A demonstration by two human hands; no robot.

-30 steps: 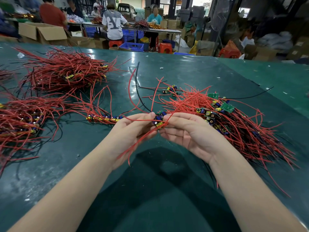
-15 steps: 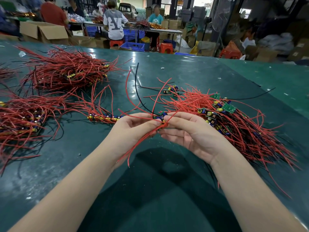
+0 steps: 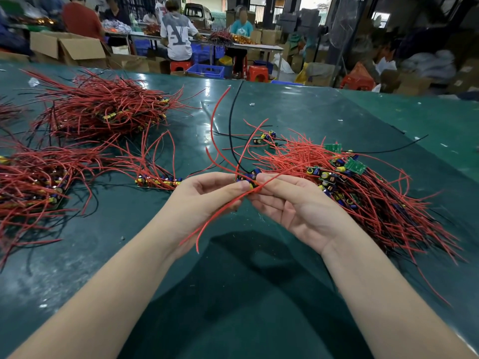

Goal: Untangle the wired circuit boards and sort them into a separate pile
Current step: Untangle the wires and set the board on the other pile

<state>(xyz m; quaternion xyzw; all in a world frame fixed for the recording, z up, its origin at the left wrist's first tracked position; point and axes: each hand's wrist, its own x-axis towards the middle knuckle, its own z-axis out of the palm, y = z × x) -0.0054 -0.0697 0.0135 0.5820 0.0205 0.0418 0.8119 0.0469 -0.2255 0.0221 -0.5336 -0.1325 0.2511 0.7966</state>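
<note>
A small wired circuit board (image 3: pixel 250 178) with blue and yellow parts sits between both hands above the green table (image 3: pixel 285 112). My left hand (image 3: pixel 204 200) pinches it from the left, my right hand (image 3: pixel 293 203) from the right. Its red and black wires arc upward and trail down below the hands. A tangled heap of wired boards (image 3: pixel 363 187) lies just right of my right hand. A short row of boards (image 3: pixel 158 181) lies left of my left hand.
Two big piles of red-wired boards lie at the left (image 3: pixel 33 177) and far left back (image 3: pixel 103 110). A few loose boards (image 3: pixel 267 138) lie beyond the hands. People work at tables behind, among cardboard boxes (image 3: pixel 67 47) and red stools (image 3: pixel 258 73).
The hands have lifted slightly and the held board's wires have swung a little; the grip on the board is the same. The piles have not moved.
</note>
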